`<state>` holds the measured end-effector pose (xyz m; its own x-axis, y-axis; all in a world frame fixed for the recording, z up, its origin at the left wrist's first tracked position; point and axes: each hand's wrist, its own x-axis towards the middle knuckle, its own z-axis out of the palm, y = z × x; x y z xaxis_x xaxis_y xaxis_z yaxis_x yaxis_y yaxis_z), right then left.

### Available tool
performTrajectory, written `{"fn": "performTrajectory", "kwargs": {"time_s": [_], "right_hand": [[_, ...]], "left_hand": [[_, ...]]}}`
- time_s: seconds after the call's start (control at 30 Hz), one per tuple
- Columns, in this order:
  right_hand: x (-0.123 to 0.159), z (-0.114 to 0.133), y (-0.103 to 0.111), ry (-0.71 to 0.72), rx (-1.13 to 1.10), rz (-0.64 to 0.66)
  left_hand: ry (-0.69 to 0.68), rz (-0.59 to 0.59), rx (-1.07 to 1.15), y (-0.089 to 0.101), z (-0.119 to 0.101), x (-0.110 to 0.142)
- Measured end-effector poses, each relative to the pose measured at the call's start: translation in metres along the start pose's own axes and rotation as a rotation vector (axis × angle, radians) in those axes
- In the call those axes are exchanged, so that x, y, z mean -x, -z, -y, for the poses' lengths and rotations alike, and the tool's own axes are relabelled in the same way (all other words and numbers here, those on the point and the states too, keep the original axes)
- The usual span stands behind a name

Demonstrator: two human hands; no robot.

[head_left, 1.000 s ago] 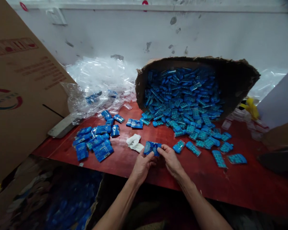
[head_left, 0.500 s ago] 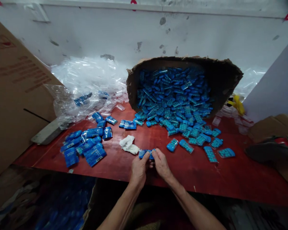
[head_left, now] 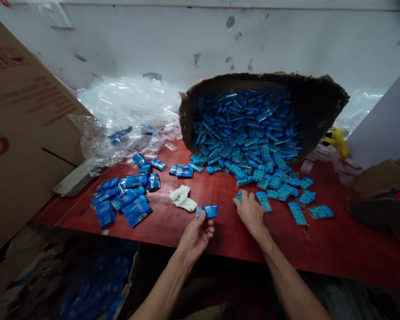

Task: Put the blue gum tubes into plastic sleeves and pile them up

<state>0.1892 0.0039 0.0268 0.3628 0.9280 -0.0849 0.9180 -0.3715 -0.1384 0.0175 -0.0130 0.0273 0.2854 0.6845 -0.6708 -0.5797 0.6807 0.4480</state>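
Between the thumb and fingers of my left hand is a blue printed packet, held just above the table's front half. My right hand has its fingers closed on a small clear pack of teal balls, which lies on the table and is partly hidden by them. Several similar blue-topped packs lie to the right of that hand. A crumpled white cloth sits just beyond my left hand. Farther left is a pile of blue printed packets.
A torn-edged cardboard box on its side spills blue-topped packs onto the red table. Clear plastic bags are heaped at the back left. A large carton stands left; a yellow item is at right.
My right hand has left the blue packet and moved right onto a clear pack. My left hand keeps the packet. The camera view has shifted slightly.
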Motion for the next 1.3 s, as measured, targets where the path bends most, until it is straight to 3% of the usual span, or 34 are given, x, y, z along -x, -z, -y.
{"fn": "performTrajectory", "kwargs": {"time_s": [0.17, 0.27, 0.4, 0.43, 0.57, 0.7, 0.8, 0.9, 1.07, 1.2, 1.3], "right_hand": [[0.005, 0.008, -0.008, 0.273, -0.267, 0.019], [0.005, -0.001, -0.003, 0.262, -0.392, 0.079], [0.013, 0.000, 0.007, 0.211, -0.470, -0.033], [0.016, 0.003, 0.008, 0.234, -0.586, 0.015], [0.021, 0.022, 0.004, 0.276, -1.223, 0.409], [0.022, 0.032, -0.004, 0.159, -1.446, 0.351], [0.025, 0.034, -0.007, 0.156, -1.422, 0.267], [0.029, 0.036, -0.011, 0.151, -1.413, 0.169], [0.034, 0.033, -0.009, 0.201, -1.290, 0.126], [0.026, 0.012, 0.000, 0.247, -0.709, -0.148], [0.015, -0.004, -0.004, 0.178, -0.238, -0.157]], "left_hand": [[0.066, -0.003, 0.080, 0.001, -0.001, -0.001], [0.081, -0.012, 0.100, 0.004, -0.002, -0.001], [0.049, 0.038, 0.029, 0.004, 0.002, -0.001], [0.021, 0.065, -0.012, 0.003, 0.003, -0.001], [-0.129, 0.130, -0.189, 0.002, 0.007, -0.002], [-0.258, 0.038, -0.277, 0.004, 0.005, -0.003], [-0.242, 0.037, -0.227, 0.005, 0.002, -0.002], [-0.118, 0.045, -0.146, 0.004, 0.001, -0.001], [-0.083, -0.032, -0.039, -0.001, 0.000, 0.000], [-0.031, -0.013, 0.028, -0.001, -0.001, 0.002], [0.033, -0.005, 0.048, 0.001, 0.000, 0.001]]}}
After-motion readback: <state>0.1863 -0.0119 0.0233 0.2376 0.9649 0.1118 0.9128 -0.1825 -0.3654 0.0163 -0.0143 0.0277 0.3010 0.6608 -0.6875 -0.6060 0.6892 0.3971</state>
